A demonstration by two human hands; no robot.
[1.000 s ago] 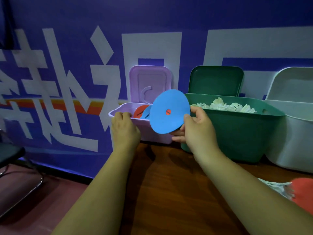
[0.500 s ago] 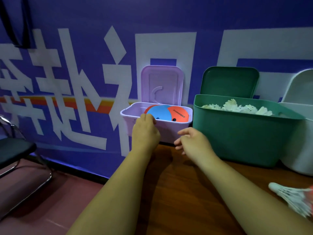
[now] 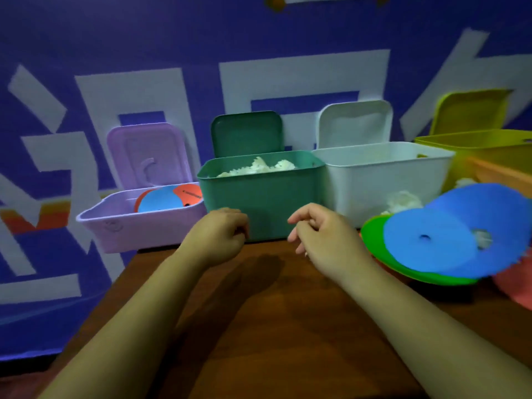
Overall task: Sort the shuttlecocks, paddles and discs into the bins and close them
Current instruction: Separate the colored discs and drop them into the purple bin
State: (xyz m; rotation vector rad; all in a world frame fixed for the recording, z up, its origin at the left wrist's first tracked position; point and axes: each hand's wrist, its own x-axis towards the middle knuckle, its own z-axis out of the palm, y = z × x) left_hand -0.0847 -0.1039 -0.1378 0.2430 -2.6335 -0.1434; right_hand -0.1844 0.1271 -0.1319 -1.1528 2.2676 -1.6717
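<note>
Both hands are hovering over the table (image 3: 273, 318), holding nothing: the left hand (image 3: 221, 234) with fingers loosely curled, the right hand (image 3: 325, 237) relaxed. To the right, blue discs (image 3: 426, 246) are lying on a green disc (image 3: 372, 237), unsorted, with loose shuttlecocks (image 3: 403, 201) just behind. Farther back, paddles (image 3: 164, 198) are sitting in the purple bin (image 3: 138, 228) and shuttlecocks (image 3: 259, 168) are filling the green bin (image 3: 259, 200); the white bin (image 3: 388, 180) and yellow bin (image 3: 466, 154) are waiting. All lids (image 3: 247, 133) are standing up, so sorting looks partly done and closing not begun.
</note>
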